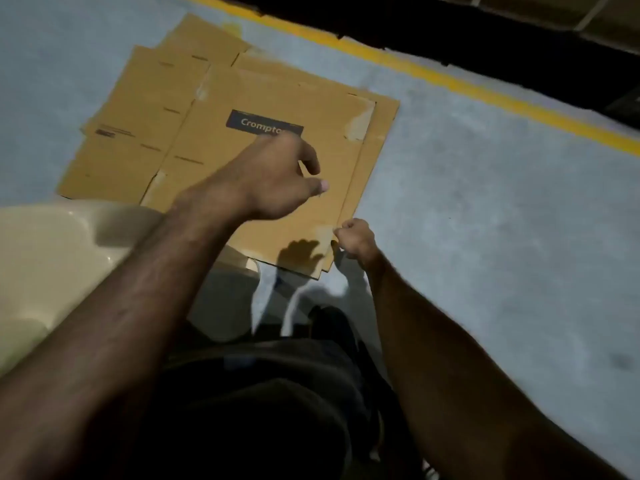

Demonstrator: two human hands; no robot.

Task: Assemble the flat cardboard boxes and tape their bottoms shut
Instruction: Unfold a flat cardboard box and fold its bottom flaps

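1. Flat boxes lie stacked on the grey floor, top one label up, near the yellow line.
2. Risk here, I'd say: the right hand may lift two sheets at once, since their edges sit almost flush at the near right corner.
3. Another: a one-corner lift could bend or tear the flap.
4. Right hand is curled tight at that corner, seemingly pinching the top edge; the grip itself is hidden.
5. Left hand hovers over the top box, fingers loosely bent, holding nothing, arm reaching across a pale chair.
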